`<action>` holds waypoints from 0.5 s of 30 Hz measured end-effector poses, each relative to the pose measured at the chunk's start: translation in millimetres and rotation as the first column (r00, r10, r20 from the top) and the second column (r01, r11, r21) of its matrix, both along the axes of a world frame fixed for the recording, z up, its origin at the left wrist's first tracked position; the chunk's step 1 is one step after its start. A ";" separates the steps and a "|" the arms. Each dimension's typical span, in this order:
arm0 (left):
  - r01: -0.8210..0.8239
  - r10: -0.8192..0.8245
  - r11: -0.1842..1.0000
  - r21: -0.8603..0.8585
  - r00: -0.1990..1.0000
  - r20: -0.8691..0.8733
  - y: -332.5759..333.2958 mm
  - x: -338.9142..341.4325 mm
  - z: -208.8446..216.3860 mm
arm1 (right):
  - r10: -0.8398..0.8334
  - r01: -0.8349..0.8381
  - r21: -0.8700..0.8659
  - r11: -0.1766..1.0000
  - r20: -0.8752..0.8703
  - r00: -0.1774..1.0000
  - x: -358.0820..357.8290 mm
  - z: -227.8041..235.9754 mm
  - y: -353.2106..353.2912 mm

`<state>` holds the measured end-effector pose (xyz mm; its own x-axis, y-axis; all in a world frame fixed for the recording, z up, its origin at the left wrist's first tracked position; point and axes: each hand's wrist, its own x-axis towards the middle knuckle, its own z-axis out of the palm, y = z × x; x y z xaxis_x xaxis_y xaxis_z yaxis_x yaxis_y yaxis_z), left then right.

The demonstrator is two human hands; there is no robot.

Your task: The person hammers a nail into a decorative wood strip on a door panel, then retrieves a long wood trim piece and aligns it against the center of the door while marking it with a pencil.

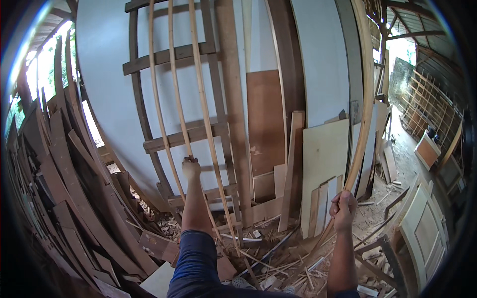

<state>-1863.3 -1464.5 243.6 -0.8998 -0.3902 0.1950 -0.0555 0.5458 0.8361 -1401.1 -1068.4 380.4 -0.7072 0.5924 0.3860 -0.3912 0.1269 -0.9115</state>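
Pale wood fills both grips. The left hand (191, 168) is closed around the middle strip (179, 102), which runs between 2 similar strips, the left strip (155, 74) and the right strip (202, 89). All 3 stand in front of a dark ladder-like frame (175, 138), with white sheets (107, 99) behind it. The right hand (343, 206) is clenched around a longer, thicker pole (367, 89) that rises past the top edge of view, in front of the upright boards; I cannot tell where its upper end is.

With 1 hand on each piece, neither has a second point of support from the person, so a long top could well swing if a grip loosens. The pole looks the likelier trouble: tipped sideways, it might knock the pale board (325, 159) leaning beside it, or catch the roof frame (417, 33). Tugging the middle strip at an angle could drag its 2 neighbours along and send them sliding off the frame. Footing seems the other risk: loose offcuts (273, 263) litter the floor (365, 226) by the shoes (243, 283), and a backward step onto them could cost balance while both hands are full.
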 end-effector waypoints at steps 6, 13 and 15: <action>0.104 -0.092 0.995 0.002 0.887 -0.453 121.9 118.8 5.8 | 0.025 -0.026 -0.054 0.998 -0.007 1.000 44.8 -49.7 55.5; 0.944 -0.790 -0.125 0.304 0.090 -0.606 375.4 426.2 142.8 | 0.074 -0.064 -0.101 0.993 0.096 0.993 164.6 -47.5 115.1; 0.867 -0.737 -0.309 0.392 0.043 -0.675 435.4 500.2 165.2 | 0.033 -0.026 -0.070 0.997 0.106 0.994 204.4 -60.3 147.2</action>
